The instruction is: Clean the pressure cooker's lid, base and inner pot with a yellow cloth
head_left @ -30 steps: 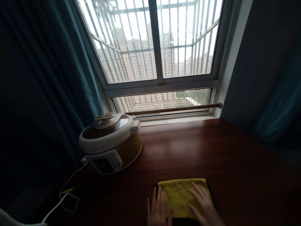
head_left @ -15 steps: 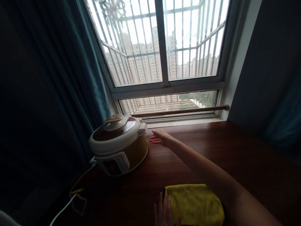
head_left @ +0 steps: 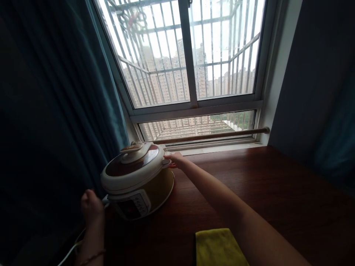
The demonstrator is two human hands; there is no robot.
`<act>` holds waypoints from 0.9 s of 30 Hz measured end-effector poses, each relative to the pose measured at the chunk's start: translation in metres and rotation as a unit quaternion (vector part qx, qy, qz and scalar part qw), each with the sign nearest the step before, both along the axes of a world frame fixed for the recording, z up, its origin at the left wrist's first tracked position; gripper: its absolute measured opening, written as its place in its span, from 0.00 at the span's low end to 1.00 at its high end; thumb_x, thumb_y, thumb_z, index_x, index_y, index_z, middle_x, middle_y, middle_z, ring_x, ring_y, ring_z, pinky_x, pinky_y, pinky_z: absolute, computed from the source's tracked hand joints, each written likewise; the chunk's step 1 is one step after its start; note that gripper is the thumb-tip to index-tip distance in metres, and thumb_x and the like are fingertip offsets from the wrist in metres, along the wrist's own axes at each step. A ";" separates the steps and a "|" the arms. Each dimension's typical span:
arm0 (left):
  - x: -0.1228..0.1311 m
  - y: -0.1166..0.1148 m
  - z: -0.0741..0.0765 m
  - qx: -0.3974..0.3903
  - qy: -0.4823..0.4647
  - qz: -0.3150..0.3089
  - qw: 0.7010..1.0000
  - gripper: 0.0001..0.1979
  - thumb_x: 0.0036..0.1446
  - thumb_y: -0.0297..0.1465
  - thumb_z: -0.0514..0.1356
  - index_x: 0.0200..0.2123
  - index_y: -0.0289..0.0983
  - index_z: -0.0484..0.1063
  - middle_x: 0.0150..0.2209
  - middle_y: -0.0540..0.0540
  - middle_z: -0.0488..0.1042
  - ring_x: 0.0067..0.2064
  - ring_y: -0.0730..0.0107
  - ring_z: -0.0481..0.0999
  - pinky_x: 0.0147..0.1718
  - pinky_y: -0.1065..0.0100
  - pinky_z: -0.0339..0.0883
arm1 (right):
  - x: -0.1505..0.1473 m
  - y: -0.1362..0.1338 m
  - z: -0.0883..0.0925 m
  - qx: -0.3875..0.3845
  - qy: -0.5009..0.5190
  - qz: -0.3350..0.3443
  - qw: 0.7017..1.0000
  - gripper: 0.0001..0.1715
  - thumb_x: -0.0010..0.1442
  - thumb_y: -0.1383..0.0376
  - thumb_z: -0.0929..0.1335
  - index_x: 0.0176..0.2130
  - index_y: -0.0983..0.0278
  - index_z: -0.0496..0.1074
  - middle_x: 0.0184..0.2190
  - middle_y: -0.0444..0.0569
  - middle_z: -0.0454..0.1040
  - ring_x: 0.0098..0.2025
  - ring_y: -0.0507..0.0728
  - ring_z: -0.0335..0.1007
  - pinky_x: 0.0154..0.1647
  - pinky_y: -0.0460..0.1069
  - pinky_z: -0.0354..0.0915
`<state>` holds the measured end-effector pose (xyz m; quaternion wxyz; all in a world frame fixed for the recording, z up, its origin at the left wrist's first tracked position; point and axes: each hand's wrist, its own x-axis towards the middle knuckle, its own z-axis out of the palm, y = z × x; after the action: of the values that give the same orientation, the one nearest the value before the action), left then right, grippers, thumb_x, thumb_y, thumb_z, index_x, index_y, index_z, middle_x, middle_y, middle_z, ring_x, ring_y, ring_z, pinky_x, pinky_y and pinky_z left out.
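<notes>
Clasping the cooker's [head_left: 137,181] side handle [head_left: 165,163] near the counter's [head_left: 249,170] far edge: right hand [head_left: 174,159], curled. Left hand [head_left: 92,205] — hold unclear. Likely heavy, rigid — best gripped both sides.

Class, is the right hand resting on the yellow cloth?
No: the right hand is at the side of the cooker, while the yellow cloth lies nearer the camera.

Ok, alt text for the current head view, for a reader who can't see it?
The person's right hand grips the side handle of a white-and-gold cooker on a wooden surface, while the left hand is near the cooker's other side, its hold unclear. A yellow cloth lies nearer the camera, partly hidden by the right arm; a barred window is behind.
</notes>
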<state>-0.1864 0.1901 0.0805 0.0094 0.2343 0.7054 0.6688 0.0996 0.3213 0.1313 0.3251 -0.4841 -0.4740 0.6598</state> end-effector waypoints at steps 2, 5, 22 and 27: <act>-0.014 0.017 0.016 -0.036 -0.060 0.002 0.998 0.18 0.62 0.38 0.43 0.26 0.36 0.64 0.39 0.46 0.72 0.55 0.49 0.62 0.54 0.42 0.47 | -0.001 0.004 0.001 -0.007 -0.017 0.006 1.000 0.14 0.58 0.60 0.66 0.39 0.69 0.67 0.26 0.43 0.69 0.22 0.46 0.65 0.20 0.42 0.66; -0.023 0.031 0.029 -0.042 -0.148 -0.049 0.987 0.24 0.63 0.42 0.39 0.24 0.36 0.63 0.28 0.47 0.71 0.51 0.50 0.66 0.50 0.42 0.54 | -0.003 0.006 0.002 -0.014 -0.031 0.011 0.999 0.13 0.61 0.61 0.64 0.41 0.69 0.67 0.31 0.44 0.70 0.26 0.47 0.66 0.23 0.43 0.66; -0.003 0.044 0.034 0.123 -0.356 -0.371 0.849 0.25 0.62 0.41 0.38 0.40 0.30 0.67 0.32 0.39 0.73 0.35 0.61 0.73 0.29 0.59 0.70 | 0.057 -0.055 0.010 -0.035 -0.013 -0.006 0.999 0.14 0.60 0.62 0.64 0.44 0.68 0.67 0.36 0.47 0.70 0.31 0.49 0.68 0.28 0.46 0.68; 0.065 0.041 0.038 0.115 -0.374 -0.399 0.829 0.27 0.60 0.42 0.41 0.43 0.28 0.68 0.33 0.36 0.73 0.32 0.62 0.73 0.28 0.63 0.67 | 0.125 -0.042 0.014 -0.044 -0.044 -0.100 0.993 0.17 0.61 0.61 0.64 0.47 0.67 0.65 0.42 0.50 0.69 0.38 0.53 0.69 0.37 0.51 0.69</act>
<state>-0.1219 0.2308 0.1185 0.5121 0.2266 0.4112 0.7193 0.2250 0.2798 0.1451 0.3469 -0.5714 -0.4076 0.6221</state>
